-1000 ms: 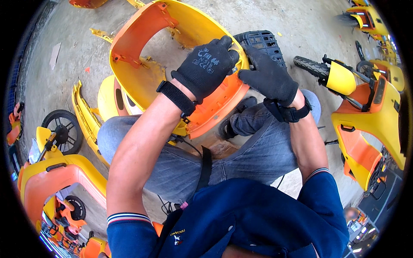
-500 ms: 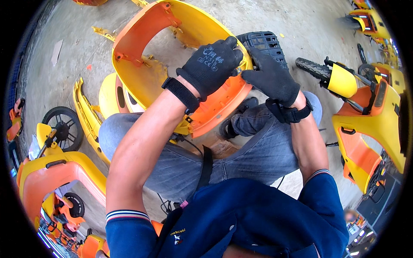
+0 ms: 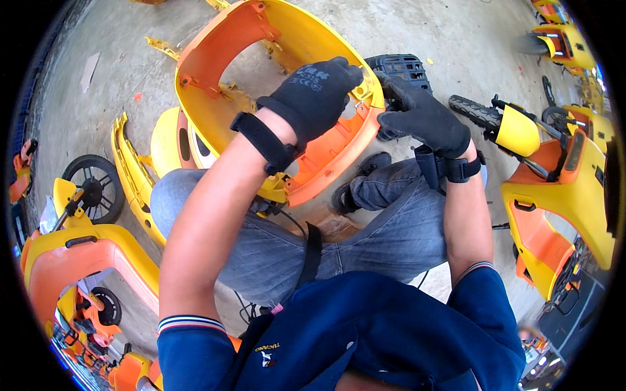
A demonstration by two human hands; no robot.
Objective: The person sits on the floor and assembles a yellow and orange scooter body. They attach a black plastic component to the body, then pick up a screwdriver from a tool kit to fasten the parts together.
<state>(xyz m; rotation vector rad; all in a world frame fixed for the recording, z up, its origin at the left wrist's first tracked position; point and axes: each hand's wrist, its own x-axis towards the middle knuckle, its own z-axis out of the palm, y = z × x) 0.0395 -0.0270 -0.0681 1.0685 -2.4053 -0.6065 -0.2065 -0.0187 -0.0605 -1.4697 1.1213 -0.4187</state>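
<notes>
A large yellow and orange plastic scooter shell (image 3: 355,45) stands in front of me, its wide opening facing up. My left hand (image 3: 312,98), in a black glove, is over the shell's right part with its fingers curled together. What those fingers hold, if anything, is hidden. A small metal piece shows on the shell's rim just right of them. Against the outer right side of the rim lies my right hand (image 3: 427,120), also gloved in black, its thumb apart from its outstretched fingers. Black straps circle both wrists.
Beyond my right hand sits a black plastic basket (image 3: 405,65). Yellow trim strips (image 3: 124,153) lie at the left, near a black wheel (image 3: 94,189). A yellow and orange scooter (image 3: 554,195) stands at the right, another body (image 3: 91,247) at the lower left. My knees flank the shell.
The left hand has shifted slightly left and down, turning at the wrist. My right hand has moved a little right and down, its thumb now further from its fingers. The shell shows slightly further right.
</notes>
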